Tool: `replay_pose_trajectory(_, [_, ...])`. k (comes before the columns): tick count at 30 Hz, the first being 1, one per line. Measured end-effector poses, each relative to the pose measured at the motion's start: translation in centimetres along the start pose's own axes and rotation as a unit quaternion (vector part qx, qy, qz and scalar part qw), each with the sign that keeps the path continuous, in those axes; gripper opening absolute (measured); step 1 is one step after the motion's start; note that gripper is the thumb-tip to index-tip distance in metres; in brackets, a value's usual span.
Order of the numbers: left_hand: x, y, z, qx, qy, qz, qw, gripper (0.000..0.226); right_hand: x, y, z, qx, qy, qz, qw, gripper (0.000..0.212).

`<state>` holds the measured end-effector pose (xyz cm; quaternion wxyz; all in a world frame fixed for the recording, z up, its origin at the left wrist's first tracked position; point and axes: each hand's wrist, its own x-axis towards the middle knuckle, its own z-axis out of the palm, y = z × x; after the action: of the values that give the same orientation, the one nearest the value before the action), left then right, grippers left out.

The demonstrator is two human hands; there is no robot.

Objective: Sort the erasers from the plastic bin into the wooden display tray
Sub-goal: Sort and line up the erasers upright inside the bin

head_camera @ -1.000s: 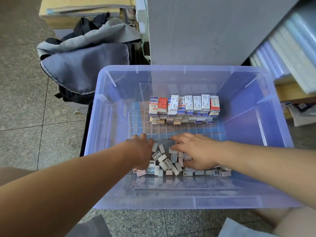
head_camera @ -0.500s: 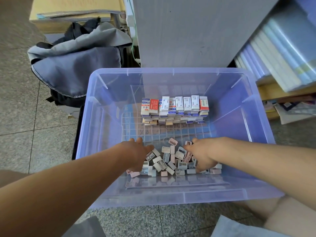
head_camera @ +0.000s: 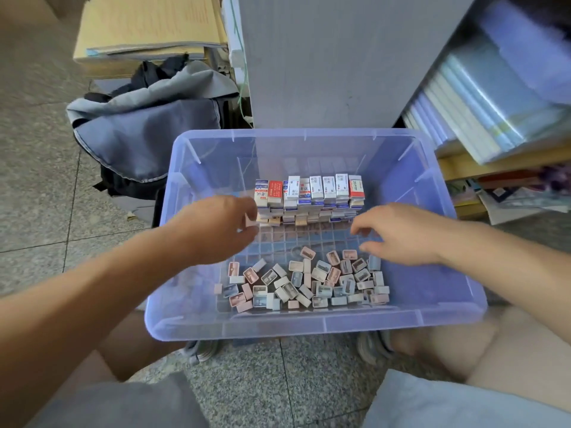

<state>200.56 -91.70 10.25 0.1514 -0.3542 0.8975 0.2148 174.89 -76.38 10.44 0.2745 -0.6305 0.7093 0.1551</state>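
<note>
The translucent purple plastic bin [head_camera: 438, 316] stands on the floor between my knees. A stack of boxed erasers [head_camera: 309, 196] in white, red and blue sleeves lines its far side. Several small pink, white and grey pieces [head_camera: 306, 282] lie loose at its near side. My left hand [head_camera: 216, 233] hovers inside the bin at the stack's left end, fingers curled, with a small pale piece [head_camera: 249, 219] at its fingertips. My right hand [head_camera: 401, 233] hovers at the stack's right end above the loose pieces, fingers loosely bent and holding nothing I can see. No wooden tray is in view.
A grey and black backpack [head_camera: 148, 128] lies on the stone floor left of the bin. A grey cabinet [head_camera: 340, 57] rises behind the bin. Shelves with stacked clear packets [head_camera: 482, 103] stand at the right, and cardboard [head_camera: 148, 26] at the back left.
Both hands have lifted out of the loose pile and moved away from me toward the stacked erasers. The loose pieces are now uncovered. The camera view has shifted slightly.
</note>
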Motion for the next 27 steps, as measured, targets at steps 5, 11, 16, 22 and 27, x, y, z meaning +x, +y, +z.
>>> replay_pose_trajectory(5, [-3.1,-1.0,-0.9,-0.046,0.160,-0.003,0.986,0.016,-4.4,0.0,-0.3,0.040,0.110,0.016,0.993,0.028])
replay_pose_trajectory(11, [-5.8,-1.6,-0.1,-0.043,0.265,-0.025,0.963,0.039,-7.0,0.1,1.8,0.042,0.255,0.038,0.965,0.026])
replay_pose_trajectory(16, [-6.2,-0.9,1.3,-0.112,0.283,-0.101,0.947,0.062,-6.7,1.0,3.4,0.092,0.318,0.115,0.936,0.034])
replay_pose_trajectory(22, [-4.2,-1.6,1.8,-0.180,0.297,-0.168,0.923,0.074,-5.1,1.6,5.0,0.162,0.363,0.141,0.907,0.054])
replay_pose_trajectory(27, [-3.4,-2.6,1.4,-0.272,0.259,-0.239,0.896,0.091,-4.7,1.5,4.0,0.303,0.372,0.226,0.848,0.070])
